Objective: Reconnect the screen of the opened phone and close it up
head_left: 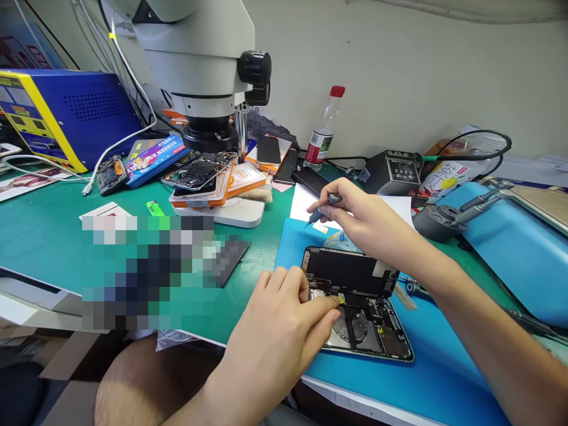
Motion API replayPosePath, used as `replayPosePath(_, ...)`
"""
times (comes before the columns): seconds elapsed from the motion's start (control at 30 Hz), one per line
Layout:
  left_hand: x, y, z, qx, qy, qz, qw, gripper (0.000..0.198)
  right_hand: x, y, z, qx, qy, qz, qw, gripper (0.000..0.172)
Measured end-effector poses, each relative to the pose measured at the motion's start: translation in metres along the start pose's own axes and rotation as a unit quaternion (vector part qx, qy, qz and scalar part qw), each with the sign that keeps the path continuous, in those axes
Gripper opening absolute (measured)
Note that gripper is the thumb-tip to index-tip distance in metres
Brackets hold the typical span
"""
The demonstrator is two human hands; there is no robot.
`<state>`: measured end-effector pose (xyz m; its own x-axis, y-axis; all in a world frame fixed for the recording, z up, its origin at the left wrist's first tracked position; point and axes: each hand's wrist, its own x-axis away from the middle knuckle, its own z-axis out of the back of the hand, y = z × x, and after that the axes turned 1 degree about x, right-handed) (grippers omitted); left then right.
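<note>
An opened phone (368, 331) lies on the blue mat, its inner parts bare. Its screen (350, 269) stands tilted up along the far side. My left hand (279, 313) rests at the phone's left side, index finger and thumb close together over the inner parts, the other fingers curled by the screen's edge. Whatever lies under those fingertips is hidden. Raised beyond the screen, my right hand (355, 216) pinches a slim grey pen-shaped screwdriver (316, 218). Its fine tip points down to the left, over the mat near a white paper.
A microscope (199, 65) towers over stacked phone parts (199, 171) at the back left. Behind stand a red-capped bottle (322, 133) and a dark soldering station (390, 171). A tool holder (439, 222) sits right. A blurred patch (146, 272) covers part of the green mat.
</note>
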<state>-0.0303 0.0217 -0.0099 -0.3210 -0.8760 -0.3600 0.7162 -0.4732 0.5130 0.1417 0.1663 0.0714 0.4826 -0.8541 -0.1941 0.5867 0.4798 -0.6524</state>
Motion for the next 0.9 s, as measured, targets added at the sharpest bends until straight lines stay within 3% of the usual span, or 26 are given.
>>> replayPosePath(0.5, 0.0, 0.001, 0.002, -0.005, -0.001, 0.003, 1.0, 0.03, 0.002, 0.0, -0.002, 0.014, 0.012, -0.005, 1.0, 0.002)
replayPosePath(0.7, 0.0, 0.0, 0.002, -0.004, -0.001, 0.001, 1.0, 0.031, 0.016, -0.017, 0.01, -0.065, 0.166, 0.045, 0.983, 0.016)
replayPosePath(0.8, 0.001, 0.0, 0.002, -0.005, -0.001, 0.001, 1.0, 0.032, 0.046, -0.035, 0.015, -0.147, 0.25, 0.074, 0.954, 0.031)
replayPosePath(0.9, 0.001, -0.001, 0.002, -0.008, 0.001, -0.002, 1.0, 0.032, 0.083, -0.046, 0.003, -0.238, 0.301, 0.022, 0.923, 0.03)
